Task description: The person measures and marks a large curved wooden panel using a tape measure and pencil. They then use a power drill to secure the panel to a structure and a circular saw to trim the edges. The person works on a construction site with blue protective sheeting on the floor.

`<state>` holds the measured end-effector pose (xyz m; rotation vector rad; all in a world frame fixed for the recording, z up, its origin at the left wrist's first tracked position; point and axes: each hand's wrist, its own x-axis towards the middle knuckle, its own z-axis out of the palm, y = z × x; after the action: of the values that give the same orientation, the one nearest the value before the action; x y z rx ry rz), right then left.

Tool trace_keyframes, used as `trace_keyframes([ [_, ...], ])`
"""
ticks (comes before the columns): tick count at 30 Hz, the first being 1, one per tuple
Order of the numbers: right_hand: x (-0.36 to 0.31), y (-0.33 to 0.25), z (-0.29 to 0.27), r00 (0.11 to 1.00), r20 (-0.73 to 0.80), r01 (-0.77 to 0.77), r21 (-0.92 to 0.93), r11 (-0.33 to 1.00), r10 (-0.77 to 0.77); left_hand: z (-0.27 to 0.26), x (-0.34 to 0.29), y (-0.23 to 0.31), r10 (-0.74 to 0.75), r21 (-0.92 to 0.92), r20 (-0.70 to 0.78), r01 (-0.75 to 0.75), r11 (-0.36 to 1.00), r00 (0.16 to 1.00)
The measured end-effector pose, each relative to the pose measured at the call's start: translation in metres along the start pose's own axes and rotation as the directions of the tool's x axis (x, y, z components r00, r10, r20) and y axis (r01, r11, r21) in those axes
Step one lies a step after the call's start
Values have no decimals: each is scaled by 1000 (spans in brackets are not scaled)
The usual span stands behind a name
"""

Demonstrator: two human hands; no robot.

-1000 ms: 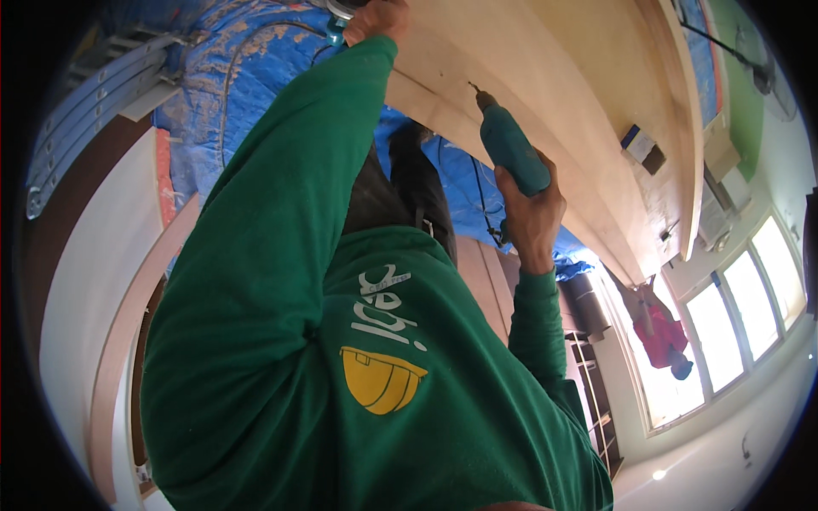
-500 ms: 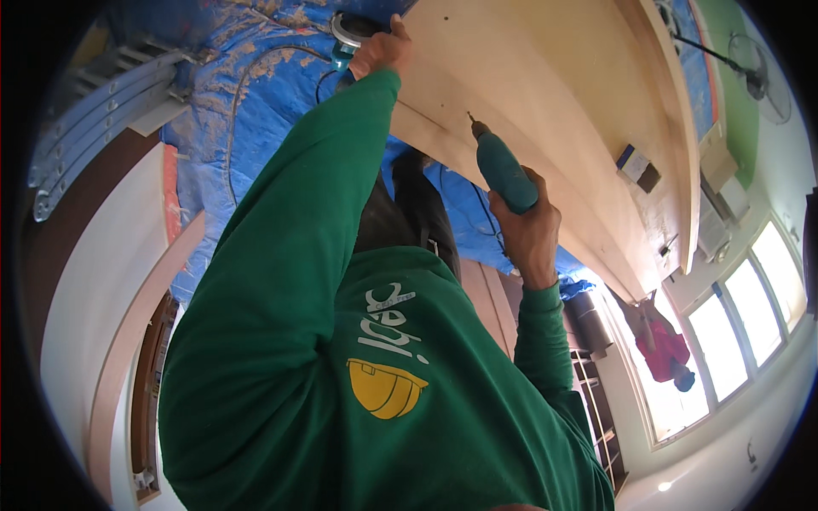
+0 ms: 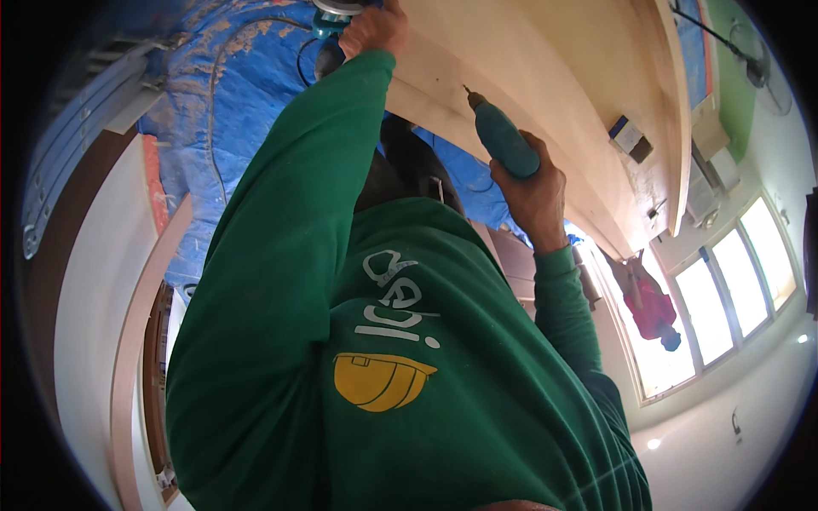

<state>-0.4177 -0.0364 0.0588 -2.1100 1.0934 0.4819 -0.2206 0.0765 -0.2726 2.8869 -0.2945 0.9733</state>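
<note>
My right hand (image 3: pixel 532 192) grips a teal power drill (image 3: pixel 504 140), its bit pointing up and left over a large pale wooden panel (image 3: pixel 528 68). Whether the bit touches the panel, I cannot tell. My left hand (image 3: pixel 375 34) is at the panel's left edge near the top of the view. Right beside it is a teal power tool with a round silver part (image 3: pixel 332 21), cut off by the top rim. The left fingers are partly hidden, so their hold is unclear.
Blue sheeting (image 3: pixel 256 94), dusty and crossed by a cable, covers the floor. A ladder (image 3: pixel 85 136) lies at the left. On the panel rests a small dark-and-white block (image 3: pixel 630 139). Another person in red (image 3: pixel 649 307) stands at its far end near windows (image 3: pixel 707 302).
The whole view has shifted, with most things now higher and farther left. The drill tip has moved slightly relative to a small dark mark in the panel. My right hand still grips the drill.
</note>
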Motion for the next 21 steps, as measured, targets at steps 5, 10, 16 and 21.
trace_keyframes([
  [5, 11, -10, -6, 995, 68, -67, -50, 996, 71, 12, -20, -5, -69, -65, 225, 86, 994, 972],
  [10, 8, -8, -1, 994, 61, -86, -63, 994, 90, 5, -17, 6, -155, 40, 308, 149, 988, 939],
  [16, 10, -7, -1, 993, 72, -81, -93, 992, 88, -7, 2, 1, -227, -6, 751, 351, 937, 620],
  [21, 15, -2, 0, 997, 73, -23, -132, 991, 33, -7, 3, 2, -236, 12, 793, 373, 928, 562],
])
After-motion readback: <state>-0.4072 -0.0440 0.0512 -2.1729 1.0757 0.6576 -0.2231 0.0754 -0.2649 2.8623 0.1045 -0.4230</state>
